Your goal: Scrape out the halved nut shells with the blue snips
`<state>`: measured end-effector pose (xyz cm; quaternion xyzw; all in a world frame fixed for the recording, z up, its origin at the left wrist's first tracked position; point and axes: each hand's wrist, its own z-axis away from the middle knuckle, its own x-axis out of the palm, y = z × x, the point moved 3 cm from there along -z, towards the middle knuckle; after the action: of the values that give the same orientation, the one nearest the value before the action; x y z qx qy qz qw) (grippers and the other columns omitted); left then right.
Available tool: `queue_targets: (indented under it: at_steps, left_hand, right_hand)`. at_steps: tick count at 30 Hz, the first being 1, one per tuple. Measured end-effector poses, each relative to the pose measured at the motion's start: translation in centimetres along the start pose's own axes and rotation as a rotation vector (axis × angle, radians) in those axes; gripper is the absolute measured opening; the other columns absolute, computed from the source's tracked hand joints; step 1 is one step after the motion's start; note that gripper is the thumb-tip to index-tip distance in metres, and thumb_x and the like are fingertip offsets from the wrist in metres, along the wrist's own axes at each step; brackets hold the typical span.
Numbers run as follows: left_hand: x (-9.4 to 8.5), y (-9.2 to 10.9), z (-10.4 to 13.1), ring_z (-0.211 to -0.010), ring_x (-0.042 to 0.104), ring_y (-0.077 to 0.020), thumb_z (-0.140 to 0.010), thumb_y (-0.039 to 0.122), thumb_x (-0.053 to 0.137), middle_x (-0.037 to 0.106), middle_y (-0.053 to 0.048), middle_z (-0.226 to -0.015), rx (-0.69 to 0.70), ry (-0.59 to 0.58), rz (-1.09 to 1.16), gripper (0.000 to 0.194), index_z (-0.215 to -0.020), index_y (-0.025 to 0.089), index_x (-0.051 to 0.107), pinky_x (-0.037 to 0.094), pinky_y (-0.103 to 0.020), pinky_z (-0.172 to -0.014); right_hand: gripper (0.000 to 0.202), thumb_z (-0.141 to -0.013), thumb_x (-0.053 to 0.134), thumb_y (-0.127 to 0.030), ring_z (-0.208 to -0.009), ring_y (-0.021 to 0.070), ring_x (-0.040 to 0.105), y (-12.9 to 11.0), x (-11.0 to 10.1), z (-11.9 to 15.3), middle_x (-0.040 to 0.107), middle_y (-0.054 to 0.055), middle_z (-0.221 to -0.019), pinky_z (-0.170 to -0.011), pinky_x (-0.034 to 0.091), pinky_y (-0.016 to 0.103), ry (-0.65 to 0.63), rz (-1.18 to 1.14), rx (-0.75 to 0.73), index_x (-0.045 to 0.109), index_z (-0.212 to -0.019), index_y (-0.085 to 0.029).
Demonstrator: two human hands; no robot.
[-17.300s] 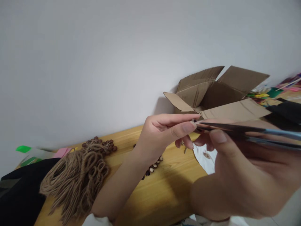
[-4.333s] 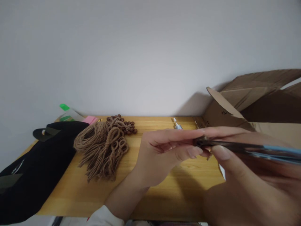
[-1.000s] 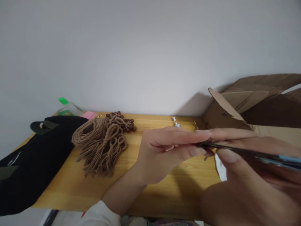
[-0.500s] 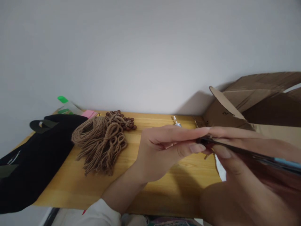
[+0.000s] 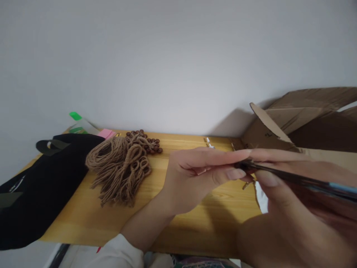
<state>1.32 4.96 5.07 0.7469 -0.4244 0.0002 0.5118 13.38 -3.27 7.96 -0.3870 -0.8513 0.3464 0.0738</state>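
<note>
Close to the camera, a thin dark flat object (image 5: 301, 180) with a light blue patch is seen edge-on at the right. My right hand (image 5: 295, 201) grips it between the thumb below and the fingers above. The fingertips and thumb of my left hand (image 5: 195, 175) pinch its left end, close to the right fingertips. What exactly lies between the left fingertips is too dark and small to tell. A bundle of brown cord (image 5: 119, 167) with looped and fringed ends rests on the wooden table (image 5: 95, 223), left of my left hand.
Dark brown beads (image 5: 153, 146) lie behind the cord. A black bag (image 5: 41, 190) covers the table's left side, with pink paper (image 5: 106, 133) beyond it. An open cardboard box (image 5: 284, 123) stands at the back right. A small white-tipped tube (image 5: 211, 146) is partly hidden behind my left hand.
Both hands keep their grip, with only a very slight shift of the fingers and the dark object. The view has moved slightly.
</note>
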Motion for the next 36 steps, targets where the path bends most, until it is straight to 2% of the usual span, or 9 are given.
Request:
queue_targets:
  at_steps: [5, 9, 13, 17, 20, 24, 29, 33, 36]
  left_hand:
    - [0.1, 0.3, -0.1, -0.079, 0.08, -0.0191, -0.078, 0.003, 0.079, 0.082, 0.003, -0.093, -0.013, 0.007, -0.021, 0.035, -0.096, 0.032, 0.083, 0.07, -0.027, -0.075]
    - [0.2, 0.3, -0.1, -0.076, 0.08, -0.0191, -0.078, 0.004, 0.079, 0.082, 0.003, -0.091, -0.013, 0.01, -0.029, 0.034, -0.096, 0.033, 0.083, 0.07, -0.028, -0.073]
    - [0.2, 0.2, -0.1, -0.077, 0.08, -0.0166, -0.078, 0.002, 0.078, 0.082, 0.004, -0.092, -0.017, 0.02, -0.024, 0.035, -0.096, 0.032, 0.083, 0.069, -0.023, -0.073]
    - [0.1, 0.3, 0.0, -0.079, 0.08, -0.0191, -0.078, 0.005, 0.08, 0.082, 0.003, -0.092, -0.044, 0.036, -0.036, 0.032, -0.093, 0.033, 0.083, 0.069, -0.027, -0.074]
    - [0.1, 0.4, 0.1, -0.083, 0.08, -0.02, -0.078, 0.006, 0.08, 0.082, 0.002, -0.095, -0.042, 0.035, -0.053, 0.031, -0.094, 0.032, 0.083, 0.069, -0.028, -0.077]
    - [0.1, 0.3, 0.0, -0.078, 0.08, -0.0188, -0.075, 0.006, 0.083, 0.082, 0.002, -0.091, -0.042, 0.029, -0.04, 0.034, -0.095, 0.033, 0.083, 0.069, -0.026, -0.073]
    - [0.2, 0.3, 0.1, -0.077, 0.08, -0.0192, -0.072, 0.007, 0.085, 0.082, 0.002, -0.091, -0.03, 0.01, -0.039, 0.036, -0.097, 0.034, 0.082, 0.069, -0.027, -0.073]
    - [0.1, 0.4, 0.3, -0.077, 0.079, -0.0187, -0.075, 0.006, 0.083, 0.082, 0.003, -0.09, -0.017, 0.024, -0.089, 0.035, -0.096, 0.035, 0.082, 0.068, -0.026, -0.07]
    - [0.0, 0.4, 0.4, -0.077, 0.079, -0.0187, -0.074, 0.006, 0.083, 0.082, 0.002, -0.091, -0.013, 0.054, -0.124, 0.036, -0.096, 0.035, 0.082, 0.068, -0.026, -0.068]
  right_hand:
    - [0.023, -0.077, 0.072, -0.009, -0.081, 0.0107, 0.072, 0.2, 0.0, -0.1, 0.076, -0.009, -0.089, -0.073, 0.066, 0.026, -0.027, -0.086, 0.033, 0.076, -0.084, -0.031]
    - [0.02, -0.078, 0.073, -0.012, -0.083, 0.013, 0.072, 0.2, 0.0, 0.1, 0.076, -0.004, -0.091, -0.075, 0.067, 0.027, -0.02, -0.021, 0.028, 0.076, -0.082, -0.03]
    - [0.013, -0.078, 0.077, -0.024, -0.087, 0.0233, 0.074, 0.6, -0.6, 0.4, 0.075, 0.0, -0.089, -0.069, 0.068, 0.04, -0.06, -0.008, -0.051, 0.076, -0.084, -0.035]
    - [0.013, -0.076, 0.08, -0.032, -0.091, 0.0271, 0.075, 1.3, -1.8, 0.9, 0.074, 0.001, -0.088, -0.069, 0.068, 0.043, -0.073, -0.014, -0.116, 0.075, -0.087, -0.036]
    - [0.012, -0.077, 0.079, -0.032, -0.091, 0.0268, 0.075, 1.3, -1.9, 1.0, 0.074, 0.001, -0.088, -0.07, 0.068, 0.043, -0.072, 0.007, -0.1, 0.075, -0.087, -0.036]
    - [0.013, -0.08, 0.076, -0.024, -0.088, 0.023, 0.075, 0.7, -0.8, 0.7, 0.075, 0.0, -0.09, -0.071, 0.068, 0.039, -0.073, 0.046, -0.011, 0.076, -0.087, -0.034]
    - [0.034, -0.076, 0.073, -0.004, -0.086, 0.0135, 0.073, 0.3, 0.1, 0.1, 0.076, -0.009, -0.092, -0.073, 0.067, 0.029, 0.022, -0.055, -0.013, 0.077, -0.092, -0.034]
    - [0.024, -0.076, 0.072, -0.007, -0.088, 0.013, 0.073, 0.3, 0.1, -0.1, 0.076, -0.005, -0.091, -0.076, 0.066, 0.027, -0.034, -0.089, -0.032, 0.077, -0.086, -0.028]
    - [0.02, -0.076, 0.074, -0.01, -0.083, 0.0126, 0.072, 0.2, -0.2, 0.1, 0.076, -0.004, -0.09, -0.075, 0.067, 0.027, 0.018, -0.045, 0.003, 0.077, -0.082, -0.028]
